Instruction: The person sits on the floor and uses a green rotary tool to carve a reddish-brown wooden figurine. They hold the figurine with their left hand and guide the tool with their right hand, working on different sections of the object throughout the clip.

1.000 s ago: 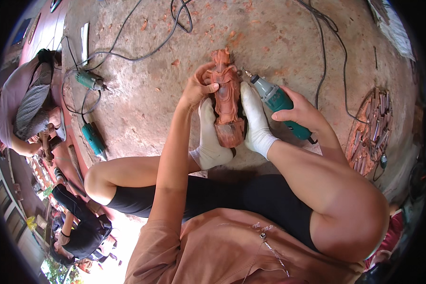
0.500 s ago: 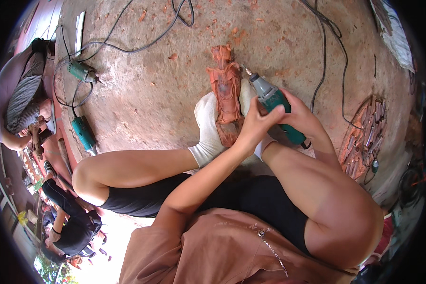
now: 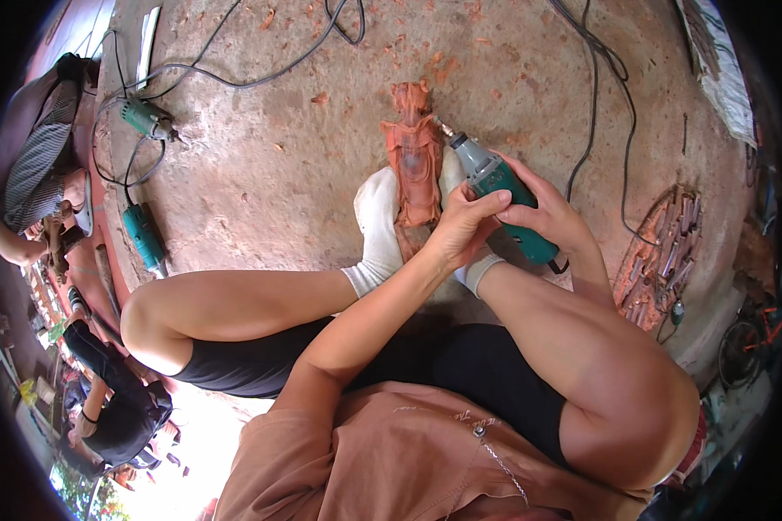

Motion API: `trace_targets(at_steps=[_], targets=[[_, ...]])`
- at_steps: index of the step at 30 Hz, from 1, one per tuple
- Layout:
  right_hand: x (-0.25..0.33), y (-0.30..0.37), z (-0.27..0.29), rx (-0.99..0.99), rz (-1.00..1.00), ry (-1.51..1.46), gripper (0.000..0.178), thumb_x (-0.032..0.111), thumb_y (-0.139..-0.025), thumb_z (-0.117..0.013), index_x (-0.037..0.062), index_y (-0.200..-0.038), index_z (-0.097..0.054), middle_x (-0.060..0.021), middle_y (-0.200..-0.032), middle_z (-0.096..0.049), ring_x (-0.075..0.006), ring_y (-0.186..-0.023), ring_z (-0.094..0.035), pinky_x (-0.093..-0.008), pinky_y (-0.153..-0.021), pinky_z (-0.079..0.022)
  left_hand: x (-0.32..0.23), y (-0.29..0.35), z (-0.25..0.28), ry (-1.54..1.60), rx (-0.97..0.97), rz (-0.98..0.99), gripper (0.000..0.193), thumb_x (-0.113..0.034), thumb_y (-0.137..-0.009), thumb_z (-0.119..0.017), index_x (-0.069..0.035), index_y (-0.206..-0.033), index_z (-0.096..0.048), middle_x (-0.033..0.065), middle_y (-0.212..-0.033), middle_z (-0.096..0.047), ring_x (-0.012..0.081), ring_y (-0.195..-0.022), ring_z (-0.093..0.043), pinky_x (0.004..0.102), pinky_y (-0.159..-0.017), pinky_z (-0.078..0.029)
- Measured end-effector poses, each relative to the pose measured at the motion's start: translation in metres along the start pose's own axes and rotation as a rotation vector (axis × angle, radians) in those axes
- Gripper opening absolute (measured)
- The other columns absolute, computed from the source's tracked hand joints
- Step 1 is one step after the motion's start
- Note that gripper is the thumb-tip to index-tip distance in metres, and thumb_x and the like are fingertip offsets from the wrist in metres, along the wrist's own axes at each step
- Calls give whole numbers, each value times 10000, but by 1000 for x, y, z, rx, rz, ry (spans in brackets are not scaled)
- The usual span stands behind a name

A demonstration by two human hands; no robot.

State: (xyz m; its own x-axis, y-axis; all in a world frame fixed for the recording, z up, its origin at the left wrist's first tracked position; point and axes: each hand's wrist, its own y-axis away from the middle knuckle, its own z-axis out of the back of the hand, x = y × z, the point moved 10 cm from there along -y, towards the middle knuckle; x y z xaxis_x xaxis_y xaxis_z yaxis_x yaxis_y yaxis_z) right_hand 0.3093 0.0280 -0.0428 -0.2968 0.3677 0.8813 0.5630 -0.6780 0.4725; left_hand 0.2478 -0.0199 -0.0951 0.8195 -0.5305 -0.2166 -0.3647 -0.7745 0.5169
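A reddish wood carving of a figure [image 3: 415, 165] lies on the concrete floor between my feet, which wear white socks [image 3: 376, 213]. My right hand [image 3: 552, 213] is wrapped round the green body of a die grinder [image 3: 495, 178] from its right side. From the left, my left hand [image 3: 467, 224] grips the same grinder, its thumb over the body. The grinder's grey nose points up and left. Its bit [image 3: 443, 128] meets the carving's upper right edge; whether it touches cannot be made out. My left fingers are partly hidden.
Several chisels [image 3: 669, 243] lie on a reddish patch at right. Two more green power tools [image 3: 150, 118] rest at left among black cords [image 3: 252, 89]. Wood chips dot the floor. Other people [image 3: 126, 417] sit at the far left. A bicycle wheel [image 3: 738, 352] shows at far right.
The grinder has moved slightly left, bringing its bit from beside the carving to its edge. Both hands keep hold of the tool. The whole view has shifted slightly.
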Motion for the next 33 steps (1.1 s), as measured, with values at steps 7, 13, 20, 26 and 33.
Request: trace_targets(at_steps=[7, 13, 20, 26, 33], targets=[[-2, -8, 0, -15, 17, 153, 786, 204, -739, -724, 54, -1433, -385, -126, -1264, -565, -180, -1146, -527, -327, -989, -403, -8, -8, 14, -166, 13, -36, 381, -121, -814, -748, 5, -1112, -548, 65, -1021, -640, 152, -927, -632, 325, -850, -519], [-7, -13, 5, 6, -45, 169, 791, 188, -725, -741, 43, -1423, -396, -130, -1240, -579, -177, -1118, -543, -324, -970, -419, -9, -12, 16, -175, 18, -2, 392, -107, -814, -751, 8, -1126, -544, 68, -1023, -640, 161, -936, -631, 319, -863, -510], [-6, -18, 7, 4, 13, 229, 786, 201, -719, -752, 36, -1409, -413, -128, -1246, -578, -176, -1121, -546, -320, -960, -429, -9, -10, 16, -168, -1, 30, 401, -94, -820, -743, 3, -1145, -529, 76, -1032, -635, 166, -931, -638, 312, -844, -536], [-11, -22, 5, 61, 9, 236, 784, 222, -718, -759, 63, -1408, -424, -132, -1210, -604, -188, -1091, -572, -328, -945, -440, -7, -12, 19, -158, 10, 27, 401, -88, -827, -734, 9, -1152, -520, 89, -1043, -635, 181, -931, -650, 324, -834, -558], [-10, -25, 5, 62, 10, 238, 811, 236, -698, -777, 63, -1408, -426, -134, -1196, -610, -189, -1080, -577, -326, -937, -442, -8, -11, 21, -158, 3, 21, 398, -92, -833, -728, 21, -1149, -515, 99, -1053, -634, 189, -945, -653, 321, -819, -569]])
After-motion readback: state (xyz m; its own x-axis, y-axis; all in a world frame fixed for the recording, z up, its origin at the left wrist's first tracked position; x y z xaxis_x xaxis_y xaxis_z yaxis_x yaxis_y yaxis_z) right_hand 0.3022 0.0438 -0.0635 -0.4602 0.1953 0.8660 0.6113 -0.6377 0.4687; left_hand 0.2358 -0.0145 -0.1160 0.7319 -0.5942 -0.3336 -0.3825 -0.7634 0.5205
